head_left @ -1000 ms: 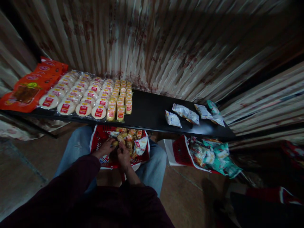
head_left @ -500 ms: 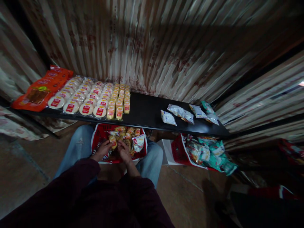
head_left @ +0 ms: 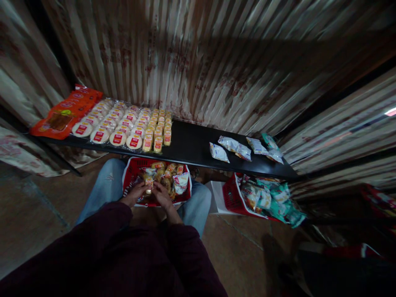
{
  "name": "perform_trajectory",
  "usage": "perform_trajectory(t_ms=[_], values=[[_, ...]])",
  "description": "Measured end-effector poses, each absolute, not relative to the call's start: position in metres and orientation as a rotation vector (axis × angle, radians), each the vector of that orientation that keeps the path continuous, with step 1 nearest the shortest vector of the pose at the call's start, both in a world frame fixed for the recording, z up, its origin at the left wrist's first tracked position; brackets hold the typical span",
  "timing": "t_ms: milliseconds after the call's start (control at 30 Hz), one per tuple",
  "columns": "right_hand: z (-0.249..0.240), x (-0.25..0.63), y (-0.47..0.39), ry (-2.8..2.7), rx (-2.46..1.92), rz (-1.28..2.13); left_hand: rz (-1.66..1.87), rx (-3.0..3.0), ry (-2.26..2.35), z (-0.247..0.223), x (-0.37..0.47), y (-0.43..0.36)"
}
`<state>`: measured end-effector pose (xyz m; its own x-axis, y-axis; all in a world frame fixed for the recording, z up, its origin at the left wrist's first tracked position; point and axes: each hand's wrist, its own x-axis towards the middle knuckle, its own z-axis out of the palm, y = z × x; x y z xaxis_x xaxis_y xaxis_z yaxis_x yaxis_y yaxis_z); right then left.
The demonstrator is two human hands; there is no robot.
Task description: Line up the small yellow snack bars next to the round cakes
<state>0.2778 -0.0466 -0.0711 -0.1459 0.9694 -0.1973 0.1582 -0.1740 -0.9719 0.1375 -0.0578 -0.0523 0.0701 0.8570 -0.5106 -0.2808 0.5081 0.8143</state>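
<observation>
Over a red basket (head_left: 127,172) between my knees, my left hand (head_left: 136,193) pinches a small yellow wrapped cake (head_left: 149,184) with a red label. My right hand (head_left: 162,195) has its fingers closed at the cake's right side, so the cake sits between both hands. Beneath and behind them, the basket holds several more wrapped cakes (head_left: 170,168) and a white snack bag (head_left: 180,182). On the black shelf in front, similar yellow cakes (head_left: 158,142) stand in rows beside rows of round white wrapped pastries (head_left: 118,138).
An orange snack bag (head_left: 66,113) lies at the left end of the black shelf (head_left: 188,144). Several white packets (head_left: 229,144) lie towards its right. A second red basket (head_left: 232,196) with green and white bags (head_left: 280,198) stands below right. A striped curtain (head_left: 198,62) hangs behind.
The yellow cake has turned more upright and come slightly nearer to me. My right hand has closed in on its right side. The camera view has shifted a little.
</observation>
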Motion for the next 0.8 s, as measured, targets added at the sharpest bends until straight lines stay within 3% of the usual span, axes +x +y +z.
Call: perform_trajectory(t_ms=[800], values=[[-0.095,0.276,-0.04,-1.13,-1.374,1.483,0.97,0.484,1.223,-0.069,0.131,-0.055]])
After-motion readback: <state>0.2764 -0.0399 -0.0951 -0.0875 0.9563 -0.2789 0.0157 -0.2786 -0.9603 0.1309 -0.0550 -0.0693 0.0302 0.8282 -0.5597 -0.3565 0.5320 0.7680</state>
